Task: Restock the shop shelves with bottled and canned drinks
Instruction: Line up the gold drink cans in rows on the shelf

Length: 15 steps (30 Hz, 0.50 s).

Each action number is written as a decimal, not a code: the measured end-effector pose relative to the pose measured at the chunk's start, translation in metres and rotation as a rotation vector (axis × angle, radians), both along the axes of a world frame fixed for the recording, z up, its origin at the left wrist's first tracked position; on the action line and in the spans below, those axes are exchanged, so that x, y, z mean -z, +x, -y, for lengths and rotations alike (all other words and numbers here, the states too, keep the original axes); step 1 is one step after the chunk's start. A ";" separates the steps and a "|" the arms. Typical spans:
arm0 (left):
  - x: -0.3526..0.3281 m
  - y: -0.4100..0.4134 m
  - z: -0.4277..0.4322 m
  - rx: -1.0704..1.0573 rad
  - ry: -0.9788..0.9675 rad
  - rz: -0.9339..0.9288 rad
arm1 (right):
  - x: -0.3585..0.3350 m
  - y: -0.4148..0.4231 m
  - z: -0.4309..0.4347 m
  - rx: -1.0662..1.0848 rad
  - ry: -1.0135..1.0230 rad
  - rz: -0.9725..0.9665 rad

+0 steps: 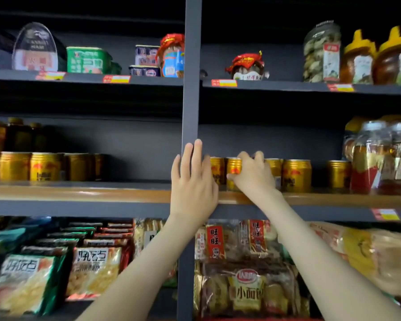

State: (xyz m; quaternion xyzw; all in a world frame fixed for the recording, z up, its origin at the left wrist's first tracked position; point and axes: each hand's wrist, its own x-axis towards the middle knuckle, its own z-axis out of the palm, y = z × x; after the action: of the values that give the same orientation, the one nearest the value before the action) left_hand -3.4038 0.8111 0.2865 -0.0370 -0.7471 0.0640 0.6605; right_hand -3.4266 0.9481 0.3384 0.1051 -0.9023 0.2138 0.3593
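Note:
Gold drink cans stand in rows on the wooden-edged middle shelf (79,193). My right hand (252,174) grips one gold can (233,166) just right of the grey upright post (191,89), thumb on its front and fingers curled over its top. Other gold cans (296,174) stand to the right of it, and another group of gold cans (44,166) stands at the left of the shelf. My left hand (192,179) lies flat with straight fingers against the post and the shelf edge, holding nothing.
Jars with amber contents (377,158) fill the right end of the middle shelf, dark bottles (16,135) the left end. The top shelf holds tins and jars (86,60). Snack bags (90,269) crowd the shelf below. A gap lies between the left cans and the post.

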 end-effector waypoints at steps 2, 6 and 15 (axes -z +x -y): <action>0.000 0.000 0.001 0.009 -0.003 0.000 | 0.002 0.002 0.002 -0.077 -0.043 -0.020; -0.001 0.002 0.004 0.050 -0.011 -0.011 | 0.014 0.007 0.003 -0.226 -0.123 -0.170; 0.027 0.045 -0.001 0.484 0.079 0.084 | 0.038 0.081 -0.020 -0.351 -0.324 -0.726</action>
State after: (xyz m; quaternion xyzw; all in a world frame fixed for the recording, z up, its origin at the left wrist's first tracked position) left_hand -3.3589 0.8122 0.2599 -0.1916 -0.7452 -0.1269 0.6260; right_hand -3.3458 0.9686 0.3002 0.2676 -0.6408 0.3596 0.6233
